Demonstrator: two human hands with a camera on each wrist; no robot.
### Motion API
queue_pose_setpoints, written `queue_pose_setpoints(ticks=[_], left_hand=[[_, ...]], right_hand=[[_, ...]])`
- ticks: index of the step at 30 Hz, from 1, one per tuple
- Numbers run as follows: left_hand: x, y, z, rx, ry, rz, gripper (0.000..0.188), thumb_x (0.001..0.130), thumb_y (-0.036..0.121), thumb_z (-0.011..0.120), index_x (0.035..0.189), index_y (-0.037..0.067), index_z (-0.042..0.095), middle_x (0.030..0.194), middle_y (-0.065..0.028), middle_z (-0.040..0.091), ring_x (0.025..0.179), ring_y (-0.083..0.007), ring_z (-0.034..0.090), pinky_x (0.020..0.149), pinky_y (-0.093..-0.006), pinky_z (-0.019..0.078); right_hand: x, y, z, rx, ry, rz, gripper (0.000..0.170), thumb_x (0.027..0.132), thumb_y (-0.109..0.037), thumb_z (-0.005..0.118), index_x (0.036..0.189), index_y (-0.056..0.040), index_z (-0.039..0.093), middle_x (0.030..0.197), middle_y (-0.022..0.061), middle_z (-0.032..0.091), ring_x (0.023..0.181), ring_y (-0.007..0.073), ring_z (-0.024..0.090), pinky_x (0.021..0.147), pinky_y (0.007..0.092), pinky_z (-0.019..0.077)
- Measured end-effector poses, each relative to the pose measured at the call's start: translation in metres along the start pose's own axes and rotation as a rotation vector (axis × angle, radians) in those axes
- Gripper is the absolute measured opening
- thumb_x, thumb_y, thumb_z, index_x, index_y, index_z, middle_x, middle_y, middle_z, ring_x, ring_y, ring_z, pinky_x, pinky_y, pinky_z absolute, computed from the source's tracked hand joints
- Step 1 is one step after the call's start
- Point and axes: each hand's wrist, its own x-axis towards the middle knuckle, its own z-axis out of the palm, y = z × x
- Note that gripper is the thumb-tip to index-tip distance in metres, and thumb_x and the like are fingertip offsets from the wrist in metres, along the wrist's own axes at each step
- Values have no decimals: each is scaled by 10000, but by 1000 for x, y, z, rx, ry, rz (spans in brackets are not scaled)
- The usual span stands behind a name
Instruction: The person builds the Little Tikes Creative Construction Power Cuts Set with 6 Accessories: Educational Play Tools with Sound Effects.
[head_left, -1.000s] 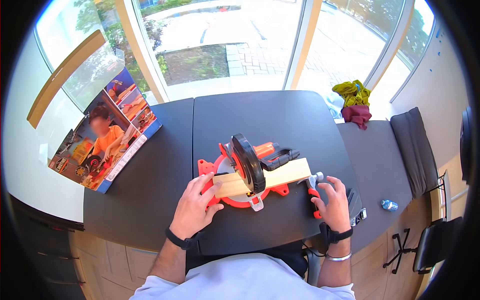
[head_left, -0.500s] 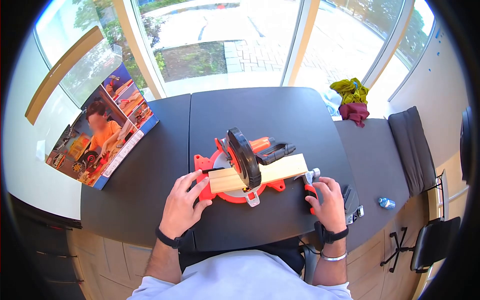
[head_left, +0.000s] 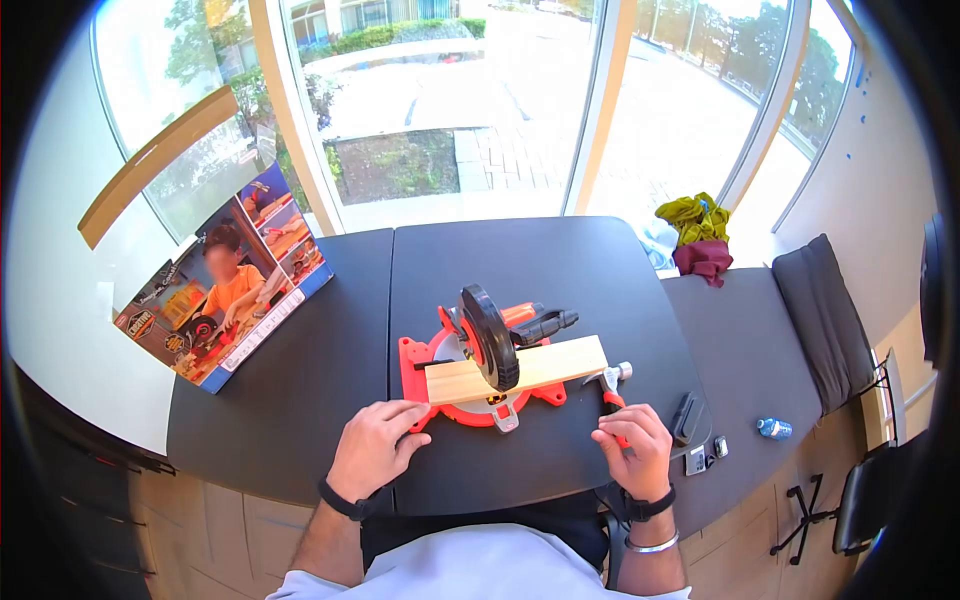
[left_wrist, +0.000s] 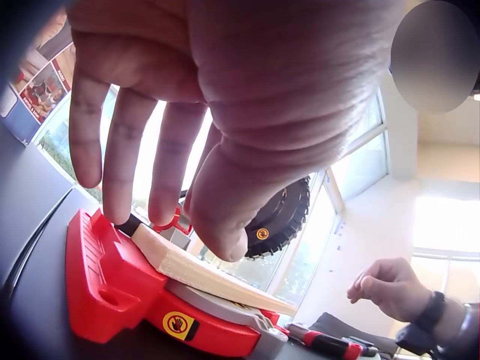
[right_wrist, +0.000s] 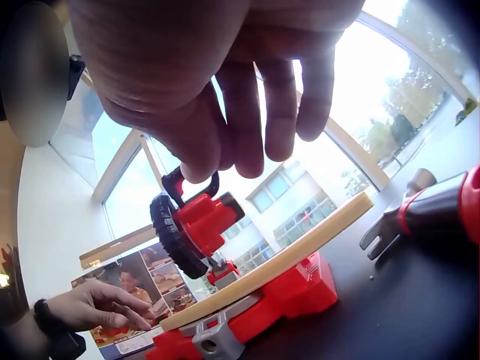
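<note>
A toy miter saw (head_left: 478, 335) with a red base and a black toothed disc stands on the dark table. Across its base, beneath the disc, lies a wooden board (head_left: 565, 362). My left hand (head_left: 372, 455) hovers by the board's near left corner, fingers loosely bent; in the left wrist view the palm (left_wrist: 150, 45) grips nothing. Over the red-and-black handle of a hammer (head_left: 612, 378) is my right hand (head_left: 640, 450), relaxed and holding nothing. The hammer's head lies beside the board's right end, partly covered by the hand in the head view.
A printed toy box (head_left: 235, 290) stands at the table's left. To the right are a dark case (head_left: 686, 418), small items, a water bottle (head_left: 773, 428) on the bench, and piled cloths (head_left: 700, 235). Tall windows rise behind the table.
My left hand has drawn back from the board's left end. The right hand has shifted left and toward me, now over the hammer's handle. The head view has tilted upward.
</note>
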Motion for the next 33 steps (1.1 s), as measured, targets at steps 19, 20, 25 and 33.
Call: queue_pose_setpoints(ticks=[19,20,25,33], left_hand=[[-77,30,14,-146,-174,84,319,917,235,871,1173,51,823,1009,-127,801,894,-326,770,809,-420,618],[-83,33,19,-149,-174,112,313,918,234,870,1167,51,824,1001,-124,800,885,-326,766,804,-421,615],[-112,41,66,-237,-439,230,388,1000,331,779,1268,52,787,1076,-152,793,980,-358,760,877,-450,609],[-136,15,127,-547,-621,147,288,1039,239,737,1240,39,786,1014,-157,800,933,-326,772,873,-423,606]], right_hand=[[-68,-46,8,152,-27,-62,157,848,-98,923,906,-78,778,904,54,789,827,251,735,740,366,590],[-71,-49,8,152,-25,-68,157,848,-98,923,906,-78,778,904,54,789,827,251,735,740,366,590],[-84,-66,26,199,-212,-167,147,870,-149,914,889,-90,781,894,47,778,829,265,733,749,381,586],[-152,-47,97,172,-806,-104,280,998,-333,786,921,-65,760,880,129,730,821,368,732,735,478,596]])
